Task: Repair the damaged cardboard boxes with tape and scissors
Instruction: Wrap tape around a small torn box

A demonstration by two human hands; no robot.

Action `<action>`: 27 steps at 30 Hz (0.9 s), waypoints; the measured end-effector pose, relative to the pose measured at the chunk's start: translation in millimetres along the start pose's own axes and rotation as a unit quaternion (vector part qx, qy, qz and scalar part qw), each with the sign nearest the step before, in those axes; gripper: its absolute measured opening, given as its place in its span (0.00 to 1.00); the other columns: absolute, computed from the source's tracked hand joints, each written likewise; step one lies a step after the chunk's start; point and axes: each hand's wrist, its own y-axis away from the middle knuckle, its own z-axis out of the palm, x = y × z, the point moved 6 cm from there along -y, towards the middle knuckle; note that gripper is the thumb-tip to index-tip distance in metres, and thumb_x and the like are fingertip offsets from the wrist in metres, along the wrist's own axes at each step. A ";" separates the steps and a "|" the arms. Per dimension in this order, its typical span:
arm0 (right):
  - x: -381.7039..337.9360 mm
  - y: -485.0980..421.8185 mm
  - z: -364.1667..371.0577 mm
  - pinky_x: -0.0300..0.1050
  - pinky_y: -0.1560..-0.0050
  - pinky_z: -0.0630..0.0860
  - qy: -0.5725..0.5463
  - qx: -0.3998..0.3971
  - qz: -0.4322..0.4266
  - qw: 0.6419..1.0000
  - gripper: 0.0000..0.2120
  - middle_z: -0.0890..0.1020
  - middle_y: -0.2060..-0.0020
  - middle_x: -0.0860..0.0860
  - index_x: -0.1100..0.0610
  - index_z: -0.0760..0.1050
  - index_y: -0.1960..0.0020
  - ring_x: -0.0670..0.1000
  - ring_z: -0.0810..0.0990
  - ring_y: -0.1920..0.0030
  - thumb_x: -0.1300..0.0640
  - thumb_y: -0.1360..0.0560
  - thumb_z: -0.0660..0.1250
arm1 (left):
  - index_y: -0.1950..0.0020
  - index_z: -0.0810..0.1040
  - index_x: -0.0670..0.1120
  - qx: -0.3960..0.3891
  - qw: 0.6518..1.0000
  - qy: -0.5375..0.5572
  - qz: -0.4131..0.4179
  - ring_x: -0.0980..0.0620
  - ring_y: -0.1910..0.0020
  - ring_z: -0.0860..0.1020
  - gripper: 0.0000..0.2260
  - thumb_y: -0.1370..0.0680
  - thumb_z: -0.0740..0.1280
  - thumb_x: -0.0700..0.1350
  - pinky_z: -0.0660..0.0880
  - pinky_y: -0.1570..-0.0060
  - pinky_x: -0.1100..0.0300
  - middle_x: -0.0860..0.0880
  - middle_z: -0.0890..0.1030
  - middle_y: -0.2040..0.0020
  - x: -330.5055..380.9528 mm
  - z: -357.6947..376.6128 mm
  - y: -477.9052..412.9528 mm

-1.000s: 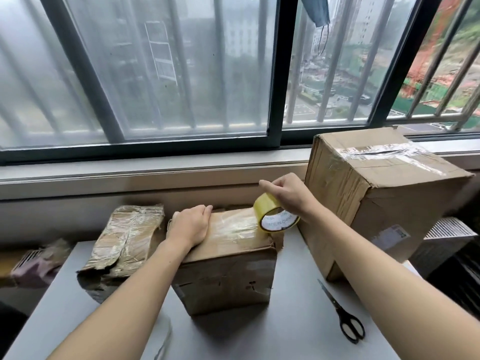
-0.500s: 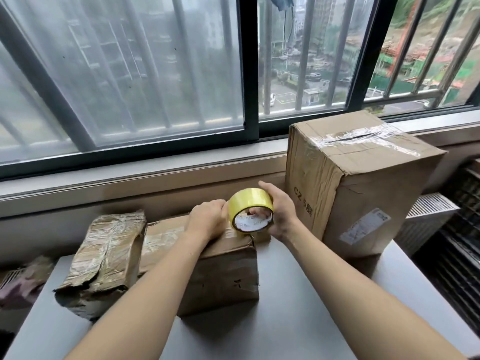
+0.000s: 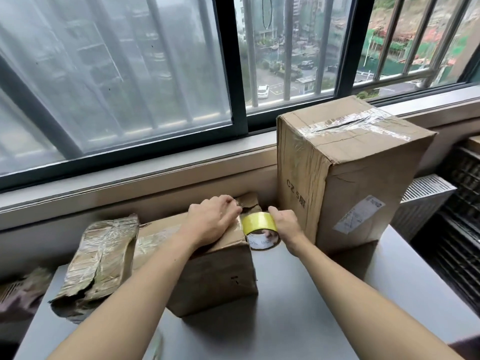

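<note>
A small worn cardboard box (image 3: pixel 213 276) sits mid-table, with a torn flap at its far right corner. My left hand (image 3: pixel 213 220) presses flat on the box's top right edge, fingers reaching the flap. My right hand (image 3: pixel 284 226) grips a yellow tape roll (image 3: pixel 259 224) held against the box's right side, low near the table. A crushed, tape-covered box (image 3: pixel 101 261) lies to the left. A tall taped cardboard box (image 3: pixel 345 172) stands to the right. No scissors are in view.
The grey table (image 3: pixel 298 320) stands against a wall below a window sill (image 3: pixel 130 183). A white slatted radiator (image 3: pixel 426 201) and dark racks are at the right. A crumpled bag (image 3: pixel 20 292) lies beyond the table's left edge.
The tape roll has gone from above the box top down its right side. My left hand slid right to the box's far right corner. The view shifted left and lost the scissors.
</note>
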 end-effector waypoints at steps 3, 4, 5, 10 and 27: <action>2.4 -0.4 3.9 0.46 0.64 0.63 -0.002 -0.001 0.018 1.000 0.18 0.71 0.71 0.54 0.57 0.72 0.67 0.52 0.70 0.68 0.47 0.23 0.62 | 0.25 0.61 0.60 -0.032 0.997 -0.061 -0.047 0.47 0.31 0.68 0.31 0.24 0.50 0.73 0.58 0.30 0.43 0.50 0.72 0.32 6.9 7.1 0.4; 0.8 -1.0 5.4 0.47 0.63 0.63 -0.003 -0.002 0.016 1.000 0.18 0.71 0.71 0.54 0.56 0.72 0.67 0.52 0.70 0.68 0.45 0.25 0.62 | 0.26 0.62 0.60 -0.043 0.993 -0.061 -0.096 0.46 0.30 0.67 0.33 0.26 0.49 0.74 0.55 0.29 0.40 0.49 0.71 0.31 3.4 12.8 -4.1; -1.9 -0.8 6.4 0.47 0.63 0.63 -0.005 -0.004 0.009 1.000 0.18 0.70 0.71 0.55 0.56 0.71 0.68 0.53 0.69 0.68 0.44 0.26 0.63 | 0.27 0.64 0.59 -0.062 0.984 -0.059 -0.159 0.44 0.29 0.65 0.34 0.27 0.48 0.75 0.52 0.29 0.36 0.48 0.70 0.30 -1.7 19.1 -8.2; -13.8 -0.3 -6.5 0.46 0.67 0.58 -0.030 0.030 -0.017 0.999 0.22 0.64 0.73 0.54 0.54 0.63 0.74 0.52 0.64 0.71 0.52 0.23 0.64 | 0.28 0.66 0.52 -0.132 0.953 -0.087 -0.257 0.37 0.32 0.62 0.33 0.31 0.46 0.58 0.56 0.34 0.33 0.45 0.68 0.30 -2.0 43.3 -30.7; -101.3 24.1 44.7 0.46 0.66 0.65 -0.156 -0.109 -0.055 0.980 0.18 0.68 0.75 0.49 0.52 0.69 0.67 0.51 0.67 0.72 0.49 0.21 0.66 | 0.47 0.80 0.35 -0.017 0.981 0.053 -0.185 0.40 0.55 0.77 0.13 0.19 0.57 0.37 0.70 0.57 0.56 0.37 0.82 0.49 -12.6 -68.3 19.4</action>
